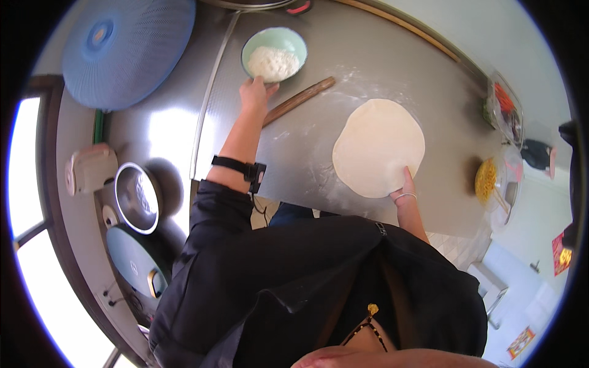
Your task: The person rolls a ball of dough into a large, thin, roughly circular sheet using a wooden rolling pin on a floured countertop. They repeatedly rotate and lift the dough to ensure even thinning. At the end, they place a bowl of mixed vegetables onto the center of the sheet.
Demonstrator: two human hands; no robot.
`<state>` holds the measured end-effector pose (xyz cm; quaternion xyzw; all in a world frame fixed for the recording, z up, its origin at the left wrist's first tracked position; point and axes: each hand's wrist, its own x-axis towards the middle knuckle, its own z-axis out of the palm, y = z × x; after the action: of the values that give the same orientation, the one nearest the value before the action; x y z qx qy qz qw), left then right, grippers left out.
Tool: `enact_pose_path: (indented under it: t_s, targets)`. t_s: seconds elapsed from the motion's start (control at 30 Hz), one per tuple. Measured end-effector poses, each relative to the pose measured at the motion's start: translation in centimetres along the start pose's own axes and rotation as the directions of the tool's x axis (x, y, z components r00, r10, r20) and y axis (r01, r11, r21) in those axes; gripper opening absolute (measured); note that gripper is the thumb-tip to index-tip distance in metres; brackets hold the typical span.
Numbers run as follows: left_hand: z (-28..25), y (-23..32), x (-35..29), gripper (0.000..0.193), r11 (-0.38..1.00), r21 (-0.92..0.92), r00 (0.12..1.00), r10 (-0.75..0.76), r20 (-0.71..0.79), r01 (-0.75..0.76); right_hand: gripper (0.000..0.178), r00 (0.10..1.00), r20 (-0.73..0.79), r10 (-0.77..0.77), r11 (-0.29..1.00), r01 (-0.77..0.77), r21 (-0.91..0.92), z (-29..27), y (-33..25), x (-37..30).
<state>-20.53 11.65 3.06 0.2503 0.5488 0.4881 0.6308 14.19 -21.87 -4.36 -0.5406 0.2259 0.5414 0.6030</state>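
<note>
At the near rim of a pale green bowl (291, 40), my left hand (256, 95) has its fingers closed on the edge. White flour (273, 64) fills much of that bowl. A flat, rounded sheet of dough (377, 144) lies on the metal counter to the right. My right hand (403, 186) grips its near edge, thumb on top and the other fingers mostly hidden. Between bowl and dough, a wooden rolling pin (300, 100) rests at a slant, its near end close to my left forearm.
Flour dusts the metal counter (448, 116). A large blue mesh cover (138, 49), a steel bowl (136, 197) and a dark green round appliance (132, 257) are on the left. At the right stand a container of yellow food (486, 181) and a basket (512, 110).
</note>
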Motion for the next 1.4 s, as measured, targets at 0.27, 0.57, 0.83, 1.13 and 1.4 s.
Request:
enact_pose_path:
  t_s: [0.27, 0.57, 0.83, 1.13, 1.4]
  targets:
    - [-6.5, -1.9, -4.6, 0.05, 0.207, 0.851, 0.834, 0.408, 0.372, -0.482, 0.059, 0.996, 0.042, -0.077, 0.989, 0.071, 0.127, 2.6, 3.9, -3.4]
    - [-7.5, -5.7, -7.7, 0.039, -0.227, 0.769, 0.671, 0.385, 0.634, -0.597, 0.052, 0.996, 0.048, -0.069, 0.986, 0.075, -0.146, 2.5, -3.5, 1.6]
    - [1.7, -11.4, -20.5, 0.039, -0.202, 0.486, 0.432, 0.258, 0.864, -0.85, 0.049, 0.735, -0.102, -0.67, 0.672, 0.542, -0.505, -2.6, -4.0, -1.7]
    - [5.4, -14.5, -19.6, 0.046, -0.227, 0.786, 0.736, 0.277, 0.618, -0.574, 0.059, 0.57, 0.772, -0.282, -0.782, 0.33, -0.529, 5.4, -4.2, -2.6]
    - [12.4, -11.1, -3.3, 0.053, -0.338, 0.753, 0.585, 0.481, 0.654, -0.564, 0.054, 0.357, 0.841, -0.408, -0.804, 0.296, -0.516, 20.2, -10.5, 7.6]
